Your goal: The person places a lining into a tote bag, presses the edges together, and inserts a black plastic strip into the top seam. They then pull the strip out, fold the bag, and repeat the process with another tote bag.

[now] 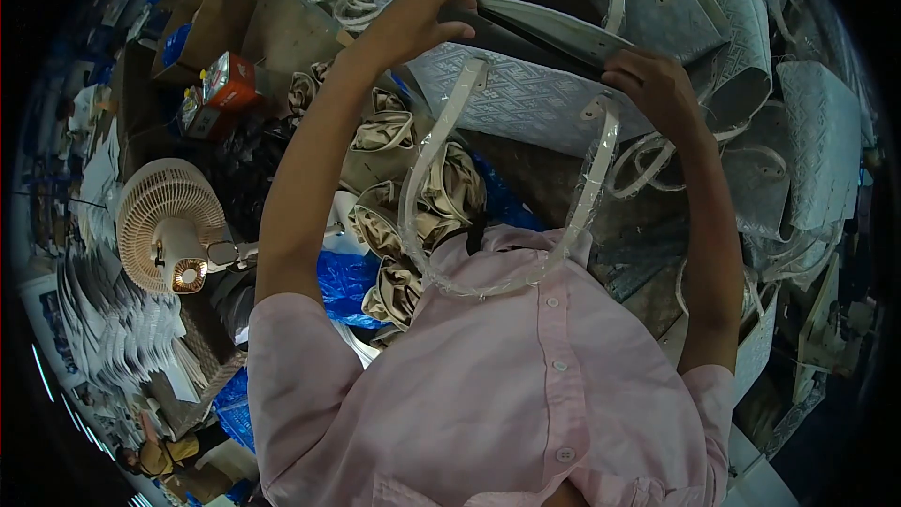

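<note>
A silver-grey tote bag (526, 99) with a woven diamond pattern hangs between my hands, its mouth part open on a dark inside. Clear plastic wraps its pale handle (587, 183), which loops down toward my shirt. At the bag's left top corner, my left hand (422, 19) holds the rim, thumb stretched out along it and fingertips partly hidden. My right hand (652, 84) is closed on the right end of the rim, its fingers curled over the edge.
More silver-grey bags (826, 141) are piled at the right and top. Gathered beige fabric pieces (389, 178) lie left of centre beside a blue plastic bag (347, 282). Farther left are a fan (169, 225), an orange box (225, 84), a cardboard carton (221, 23) and stacked sheets (117, 319).
</note>
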Available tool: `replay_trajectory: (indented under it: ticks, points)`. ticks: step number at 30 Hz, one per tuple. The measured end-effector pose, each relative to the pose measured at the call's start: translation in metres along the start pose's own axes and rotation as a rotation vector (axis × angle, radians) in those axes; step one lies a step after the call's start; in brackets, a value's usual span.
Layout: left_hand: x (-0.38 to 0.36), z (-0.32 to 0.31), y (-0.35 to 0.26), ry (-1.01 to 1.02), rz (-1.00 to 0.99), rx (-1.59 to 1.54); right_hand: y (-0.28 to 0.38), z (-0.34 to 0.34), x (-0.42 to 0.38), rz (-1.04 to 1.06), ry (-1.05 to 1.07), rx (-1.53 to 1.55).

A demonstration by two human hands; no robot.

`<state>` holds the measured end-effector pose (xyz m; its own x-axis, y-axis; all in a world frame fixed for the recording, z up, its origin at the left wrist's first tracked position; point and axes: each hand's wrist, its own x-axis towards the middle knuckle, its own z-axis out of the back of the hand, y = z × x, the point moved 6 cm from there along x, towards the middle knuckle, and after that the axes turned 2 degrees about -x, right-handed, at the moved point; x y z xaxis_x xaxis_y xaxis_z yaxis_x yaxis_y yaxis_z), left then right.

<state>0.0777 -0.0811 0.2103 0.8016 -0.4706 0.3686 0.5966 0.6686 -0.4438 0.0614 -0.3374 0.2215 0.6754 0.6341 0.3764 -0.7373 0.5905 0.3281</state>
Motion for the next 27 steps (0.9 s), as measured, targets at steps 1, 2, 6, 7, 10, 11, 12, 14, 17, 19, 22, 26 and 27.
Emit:
replay_trajectory:
  ticks: [1, 2, 6, 7, 10, 11, 12, 14, 17, 19, 22, 26, 27]
  points:
    - [0.0, 0.001, 0.0, -0.004, 0.002, 0.005, 0.0, 0.003, -0.002, 0.015, -0.007, -0.005]
    - [-0.001, 0.001, -0.001, -0.018, -0.009, -0.013, 0.001, 0.004, -0.004, 0.026, -0.013, -0.01]
    - [0.001, -0.006, 0.003, 0.001, -0.057, 0.016, 0.007, 0.006, 0.002, 0.004, 0.018, 0.045]
    - [0.001, -0.005, 0.002, 0.0, -0.061, 0.021, 0.006, 0.005, 0.004, -0.026, -0.001, 0.06]
    - [0.001, -0.003, 0.004, -0.026, 0.047, 0.017, 0.001, -0.002, 0.004, -0.055, -0.065, 0.098]
    - [0.003, -0.002, 0.004, -0.008, 0.101, 0.065, 0.0, -0.003, 0.003, -0.044, -0.103, 0.121]
    - [0.003, -0.002, 0.006, 0.009, 0.159, 0.113, -0.001, -0.005, 0.0, -0.044, -0.101, 0.119]
    - [0.002, -0.005, 0.008, -0.076, 0.125, 0.124, -0.011, -0.003, -0.007, -0.228, -0.221, 0.161]
    - [0.001, -0.001, -0.007, -0.137, 0.032, 0.317, -0.012, 0.001, -0.007, -0.24, -0.108, 0.002]
    - [0.004, -0.001, -0.02, -0.119, -0.037, 0.482, -0.007, 0.004, -0.009, -0.255, -0.132, -0.104]
    - [0.005, -0.004, -0.01, -0.008, 0.156, 0.435, -0.012, 0.006, -0.013, -0.25, -0.147, -0.146]
    - [0.002, -0.004, -0.001, 0.024, 0.21, 0.297, -0.02, 0.001, -0.011, -0.231, -0.2, -0.043]
    - [0.003, -0.004, 0.002, 0.005, 0.209, 0.247, -0.02, 0.001, -0.012, -0.237, -0.203, -0.048]
